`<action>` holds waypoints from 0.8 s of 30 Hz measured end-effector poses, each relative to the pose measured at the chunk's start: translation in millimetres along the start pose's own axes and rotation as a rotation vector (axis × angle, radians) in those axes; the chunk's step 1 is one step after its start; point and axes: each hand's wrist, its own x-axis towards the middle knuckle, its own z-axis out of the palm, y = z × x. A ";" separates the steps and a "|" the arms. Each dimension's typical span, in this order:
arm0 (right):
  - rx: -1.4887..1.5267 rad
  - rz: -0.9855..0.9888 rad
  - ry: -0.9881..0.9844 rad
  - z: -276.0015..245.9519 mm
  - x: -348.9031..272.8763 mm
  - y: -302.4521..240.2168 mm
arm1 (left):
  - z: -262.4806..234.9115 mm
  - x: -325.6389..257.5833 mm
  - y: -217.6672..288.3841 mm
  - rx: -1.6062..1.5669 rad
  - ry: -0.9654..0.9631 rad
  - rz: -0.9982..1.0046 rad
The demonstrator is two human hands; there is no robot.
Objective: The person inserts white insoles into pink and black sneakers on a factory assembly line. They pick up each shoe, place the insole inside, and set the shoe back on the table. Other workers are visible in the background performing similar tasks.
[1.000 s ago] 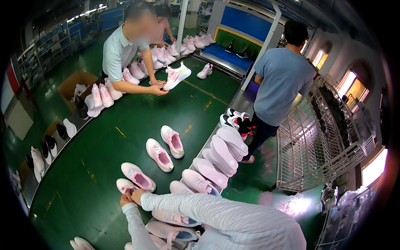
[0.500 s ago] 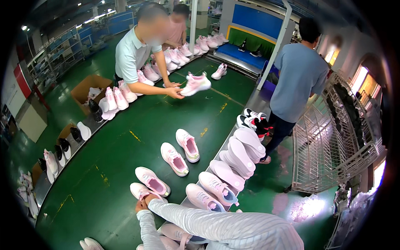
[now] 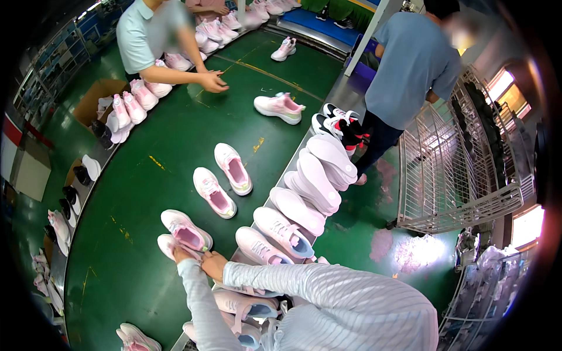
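Observation:
My left hand rests on the heel end of a pink and white sneaker at the near edge of the green table. Its partner sneaker lies right beside it, opening up. Fingers curled, my right hand sits close against my left wrist; whether it holds anything is hidden. Both arms wear striped grey sleeves. Further out on the table lies another pair of pink sneakers.
A row of pink sneakers lines the table's right edge, with black and red ones beyond. A single sneaker lies near a person's outstretched hand opposite. A person in blue stands by a wire rack.
The person opposite has put down the sneaker they held; it now lies apart from their hand. My hands have stayed at the near pair while the view shifted.

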 end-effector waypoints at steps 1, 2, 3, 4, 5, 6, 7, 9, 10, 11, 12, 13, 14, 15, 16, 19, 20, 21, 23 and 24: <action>0.003 -0.002 -0.038 -5.3 1.9 1.8 | 13.0 -2.6 3.1 0.199 -0.027 0.131; 0.006 -0.016 -0.082 -7.0 3.8 2.2 | 21.3 -7.9 11.3 0.491 -0.028 0.322; -0.028 0.012 -0.062 -4.7 4.3 0.7 | 27.6 -13.2 21.9 0.742 0.015 0.475; -0.072 0.035 -0.179 2.5 5.0 2.4 | 34.0 -22.7 33.9 0.927 0.075 0.586; -0.038 0.024 -0.172 11.4 0.4 3.2 | 31.5 -30.5 46.0 1.061 0.119 0.638; 0.000 0.008 -0.163 19.2 -1.8 2.7 | 25.3 -37.9 57.1 1.181 0.127 0.638; 0.016 0.014 -0.102 25.0 -2.3 3.6 | 6.9 -36.2 61.7 1.338 0.009 0.563; 0.129 0.103 -0.142 -2.6 -4.5 7.0 | -19.7 -20.4 63.9 1.494 -0.131 0.483; 0.229 0.183 -0.166 -30.2 -5.1 8.8 | -25.0 -4.3 63.9 1.608 -0.343 0.356; 0.342 0.239 -0.052 -63.5 -10.9 18.5 | -32.8 11.2 65.2 1.690 -0.560 0.227; 0.368 0.152 0.173 -61.3 -19.2 51.8 | -31.7 9.9 65.3 1.739 -0.559 0.223; 0.247 0.122 0.284 -108.4 -32.2 79.9 | -27.5 8.4 63.9 1.769 -0.502 0.248; 0.178 0.140 0.448 -153.7 -49.7 106.7 | -24.3 7.6 64.2 1.792 -0.470 0.259; 0.063 0.215 0.609 -189.6 -66.4 135.5 | -22.4 7.3 64.5 1.814 -0.447 0.257; -0.059 0.291 0.739 -220.3 -80.2 165.2 | -30.3 1.4 67.5 1.824 -0.414 0.246; -0.432 0.830 0.544 -254.5 -140.5 289.1 | -21.8 -4.9 64.8 1.865 -0.428 0.244; -0.254 1.012 0.457 -266.2 -152.3 299.1 | -22.4 -6.6 64.6 1.873 -0.424 0.236; -0.269 1.048 0.332 -262.2 -160.5 321.2 | -22.5 -8.0 64.6 1.872 -0.412 0.235; -0.285 1.102 0.189 -254.9 -179.4 340.0 | -12.3 -6.9 60.4 1.887 -0.439 0.240; -0.326 1.079 0.140 -253.3 -177.0 339.2 | -15.6 -8.8 61.4 1.891 -0.436 0.234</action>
